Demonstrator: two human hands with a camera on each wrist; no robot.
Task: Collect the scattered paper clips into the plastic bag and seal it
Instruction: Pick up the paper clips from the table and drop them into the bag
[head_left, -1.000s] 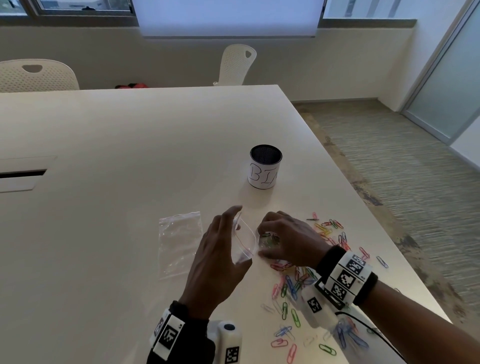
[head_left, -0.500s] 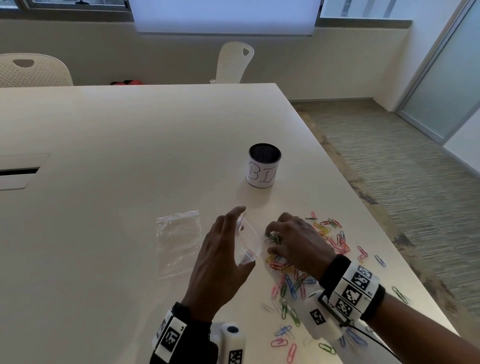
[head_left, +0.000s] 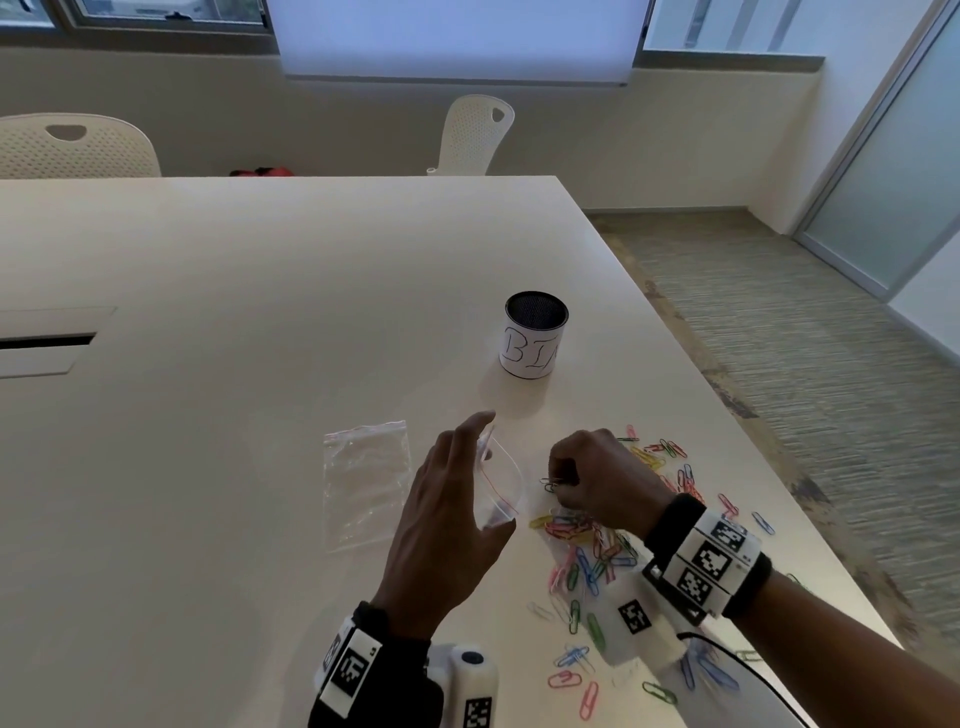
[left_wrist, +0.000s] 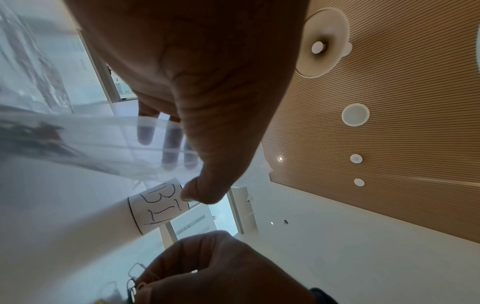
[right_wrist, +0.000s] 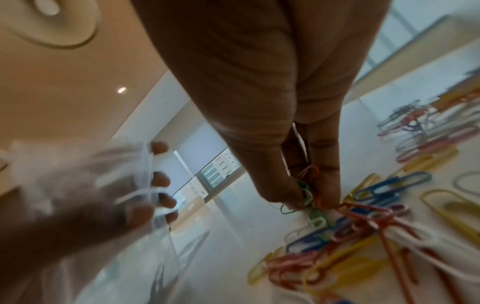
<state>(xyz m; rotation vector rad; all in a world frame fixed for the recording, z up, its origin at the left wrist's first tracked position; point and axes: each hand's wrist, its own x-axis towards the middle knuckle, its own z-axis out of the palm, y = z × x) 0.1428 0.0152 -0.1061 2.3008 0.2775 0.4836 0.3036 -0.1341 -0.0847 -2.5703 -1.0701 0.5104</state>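
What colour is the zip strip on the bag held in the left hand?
Red, a thin line along the mouth of the plastic bag in the left hand; clearest in the head view.

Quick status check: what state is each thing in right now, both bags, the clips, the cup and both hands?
Held bag: mouth open, held off the table.
Spare bag: flat on the table, untouched.
Left hand: grips the held bag.
Right hand: pinches a few clips.
Loose clips: scattered on the table, not yet bagged.
Cup: upright, apart from the clips.
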